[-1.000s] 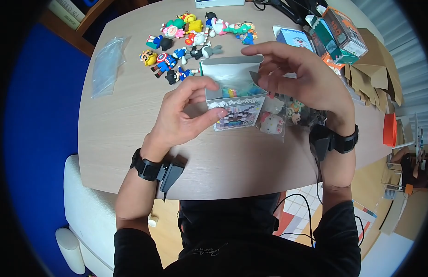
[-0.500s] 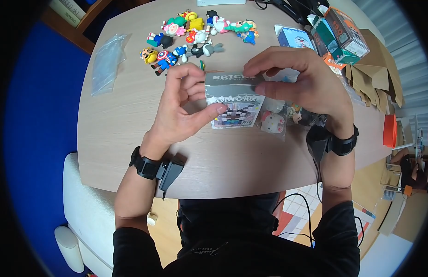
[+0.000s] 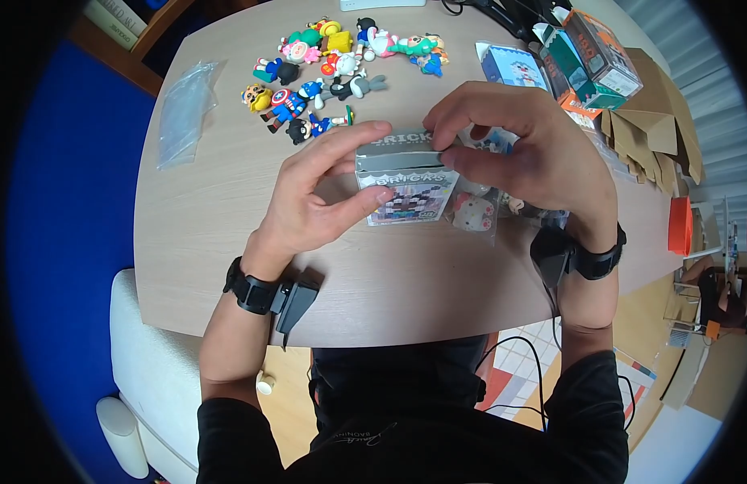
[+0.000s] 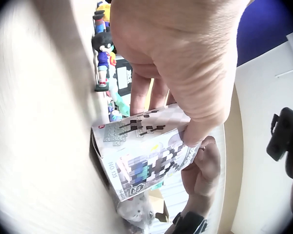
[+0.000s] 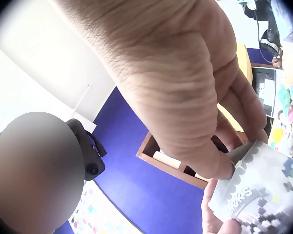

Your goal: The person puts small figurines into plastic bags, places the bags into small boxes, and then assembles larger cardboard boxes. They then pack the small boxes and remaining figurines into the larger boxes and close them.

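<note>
A small toy brick box (image 3: 409, 202), printed BRICKS, stands on the table between my hands. My left hand (image 3: 313, 194) holds its left side, thumb on the printed front and fingers toward the back. At the top right edge, my right hand (image 3: 522, 137) pinches the grey lid (image 3: 395, 153) between thumb and index finger. The lid is folded over the opening, so the contents are hidden. In the right wrist view the right thumb (image 5: 210, 163) lies at the lid's edge. Clear bags with figures, one a white cat (image 3: 475, 213), lie right of the box.
Several figurines (image 3: 286, 106) are spread at the back. A flat clear plastic bag (image 3: 185, 113) lies at the left. Emptied-looking cartons (image 3: 607, 64), a blue box (image 3: 512, 66) and folded brown cardboard (image 3: 655, 137) crowd the right side.
The lid stood up with colourful contents showing; it has folded down over the top. My right hand came down with it, while the left hand stayed at the box's side.
</note>
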{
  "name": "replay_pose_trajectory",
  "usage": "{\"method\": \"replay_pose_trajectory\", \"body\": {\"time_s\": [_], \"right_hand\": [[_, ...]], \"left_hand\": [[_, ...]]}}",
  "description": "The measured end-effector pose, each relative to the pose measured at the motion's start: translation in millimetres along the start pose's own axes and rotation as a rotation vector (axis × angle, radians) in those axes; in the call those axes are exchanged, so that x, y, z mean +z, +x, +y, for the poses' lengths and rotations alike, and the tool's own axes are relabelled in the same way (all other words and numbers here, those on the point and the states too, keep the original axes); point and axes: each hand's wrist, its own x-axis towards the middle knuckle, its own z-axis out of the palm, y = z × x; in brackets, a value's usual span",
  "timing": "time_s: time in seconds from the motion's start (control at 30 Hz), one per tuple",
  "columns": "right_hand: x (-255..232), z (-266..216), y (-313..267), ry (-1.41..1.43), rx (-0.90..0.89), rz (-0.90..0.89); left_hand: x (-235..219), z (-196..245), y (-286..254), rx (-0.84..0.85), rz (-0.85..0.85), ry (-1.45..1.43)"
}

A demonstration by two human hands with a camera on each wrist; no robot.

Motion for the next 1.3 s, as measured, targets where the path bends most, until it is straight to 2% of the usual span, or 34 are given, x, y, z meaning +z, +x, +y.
{"method": "replay_pose_trajectory", "body": {"time_s": [0.07,0.17,0.27,0.33,0.53,0.7,0.97,1.03,1.13,1.2,1.3], "right_hand": [[1.0,-1.5,-1.0,-0.019,-0.018,-0.004],[2.2,-4.7,-3.1,-0.066,-0.062,-0.016],[1.9,-8.7,-4.9,-0.113,-0.107,-0.047],[2.9,-9.8,-6.9,-0.103,-0.116,-0.07],[6.1,-26.5,-14.9,-0.264,0.021,-0.106],[18.1,-31.6,-15.7,-0.287,0.028,-0.142],[24.9,-20.9,-3.6,-0.252,0.003,-0.153],[23.2,-19.4,-1.6,-0.203,0.033,-0.116],[23.8,0.8,5.5,-0.214,-0.119,0.192],[18.1,10.8,10.4,-0.2,-0.084,0.213],[19.7,33.4,14.4,-0.224,-0.106,0.231]], "left_hand": [[1.4,2.0,0.4,0.001,0.014,-0.002],[-5.6,0.6,7.8,0.159,-0.039,-0.01],[-10.0,10.2,3.4,-0.027,-0.092,-0.034],[-8.1,12.2,3.7,-0.03,-0.106,-0.038],[-6.3,16.8,7.4,-0.023,-0.152,-0.101],[-4.8,19.5,6.8,-0.025,-0.21,-0.161],[-9.8,2.3,4.3,0.21,-0.108,-0.144],[-9.5,6.5,6.2,0.143,0.012,-0.231],[-9.2,0.1,5.5,0.062,0.153,-0.215],[-6.6,-4.1,7.2,0.01,0.237,-0.125],[-3.0,-6.2,7.1,-0.057,0.232,-0.07]]}}
